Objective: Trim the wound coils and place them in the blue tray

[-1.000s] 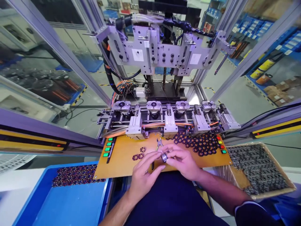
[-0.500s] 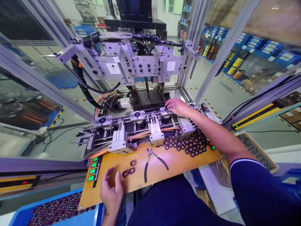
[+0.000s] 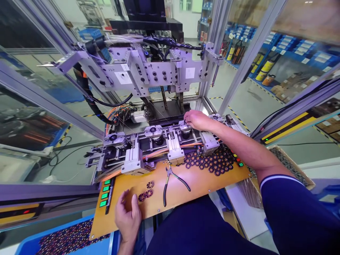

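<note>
My right hand (image 3: 198,120) reaches to the third holder (image 3: 185,126) of the machine, its fingertips pinched on a small dark part (image 3: 185,122) mostly hidden by the fingers. Dark toothed ring cores sit in the first holder (image 3: 113,137) and the second holder (image 3: 153,130). My left hand (image 3: 129,214) rests over the front left of the orange board (image 3: 196,191), palm partly up, fingers apart and nothing in it. Beside its thumb lie a few copper-wound ring cores (image 3: 149,193). Diagonal cutters (image 3: 170,173) lie with handles spread in the middle of the board.
Many wound rings (image 3: 212,163) cover the board's back right. Green buttons (image 3: 104,195) line its left edge. A blue bin (image 3: 71,244) of rings stands lower left, a carton (image 3: 281,159) of grey parts at right. The machine's metal head (image 3: 159,74) hangs above the holders.
The view has shifted slightly. My right hand stays at the third holder, its fingers a little more drawn together. My left hand is still open beside the loose rings.
</note>
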`<state>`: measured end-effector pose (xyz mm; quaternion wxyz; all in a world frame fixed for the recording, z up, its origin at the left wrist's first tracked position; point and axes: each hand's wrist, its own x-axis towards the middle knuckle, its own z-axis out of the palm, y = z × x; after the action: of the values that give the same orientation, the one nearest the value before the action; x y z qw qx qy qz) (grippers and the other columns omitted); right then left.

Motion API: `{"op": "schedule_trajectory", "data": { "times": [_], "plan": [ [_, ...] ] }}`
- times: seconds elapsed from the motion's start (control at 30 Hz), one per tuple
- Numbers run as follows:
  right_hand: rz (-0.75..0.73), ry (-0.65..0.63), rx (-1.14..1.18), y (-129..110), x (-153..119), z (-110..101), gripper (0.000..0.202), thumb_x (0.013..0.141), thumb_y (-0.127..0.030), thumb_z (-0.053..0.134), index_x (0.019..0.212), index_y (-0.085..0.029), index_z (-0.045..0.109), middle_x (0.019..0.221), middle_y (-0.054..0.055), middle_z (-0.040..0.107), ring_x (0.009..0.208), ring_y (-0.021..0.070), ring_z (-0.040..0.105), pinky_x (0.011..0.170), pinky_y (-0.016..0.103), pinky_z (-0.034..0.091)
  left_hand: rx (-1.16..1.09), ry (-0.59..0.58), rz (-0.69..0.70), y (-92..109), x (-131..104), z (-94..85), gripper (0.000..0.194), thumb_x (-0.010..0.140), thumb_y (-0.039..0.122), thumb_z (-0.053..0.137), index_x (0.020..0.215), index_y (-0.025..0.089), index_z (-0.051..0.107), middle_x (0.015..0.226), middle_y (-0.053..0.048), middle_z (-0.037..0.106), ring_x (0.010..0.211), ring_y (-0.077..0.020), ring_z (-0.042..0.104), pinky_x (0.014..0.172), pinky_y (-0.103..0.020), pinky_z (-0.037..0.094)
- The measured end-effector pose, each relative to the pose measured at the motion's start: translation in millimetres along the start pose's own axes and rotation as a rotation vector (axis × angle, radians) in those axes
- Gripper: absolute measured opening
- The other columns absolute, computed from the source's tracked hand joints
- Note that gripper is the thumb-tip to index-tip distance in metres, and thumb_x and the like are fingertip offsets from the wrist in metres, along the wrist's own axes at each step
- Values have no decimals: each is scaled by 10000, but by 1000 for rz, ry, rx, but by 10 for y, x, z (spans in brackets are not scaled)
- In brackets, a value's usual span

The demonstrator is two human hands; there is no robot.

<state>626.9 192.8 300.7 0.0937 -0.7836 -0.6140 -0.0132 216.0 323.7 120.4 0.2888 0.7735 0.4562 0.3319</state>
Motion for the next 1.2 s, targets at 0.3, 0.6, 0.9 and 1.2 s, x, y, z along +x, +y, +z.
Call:
{"op": "schedule_trajectory", "data": {
  "times": [0.3,0.6,0.9,1.2],
  "plan": [
    [-48,9,-60,-19,-115,42,325,832,3,505,1013,-96,756,1171,127,696,1075,254,616,931,399,495,1,6,-23,42,2,-5,623,841,567,531,1255,105,577,1212,-210,672,1167,-340,631,1038,-508,477],
    [-8,193,-72,-305,-555,56,335,902,-43,490,1175,-86,679,1278,154,642,1210,265,563,1013,458,483,-29,4,-32,123,-13,-84,603,834,546,575,1267,127,593,1232,-185,666,1127,-320,640,1009,-499,491],
    [309,316,43,-1021,-2292,768,131,910,-215,618,955,-136,712,993,135,688,936,267,616,831,457,550,-164,-104,9,472,-130,-527,471,813,507,640,1103,138,684,1049,-140,737,950,-262,691,982,-461,517],
    [486,348,244,-1193,-2468,1020,204,889,-182,556,849,-257,742,1076,139,667,1014,325,616,838,575,557,-341,-666,156,1036,16,-206,358,756,477,708,965,187,731,1001,-105,775,975,-285,723,963,-462,555]
  ]
}}
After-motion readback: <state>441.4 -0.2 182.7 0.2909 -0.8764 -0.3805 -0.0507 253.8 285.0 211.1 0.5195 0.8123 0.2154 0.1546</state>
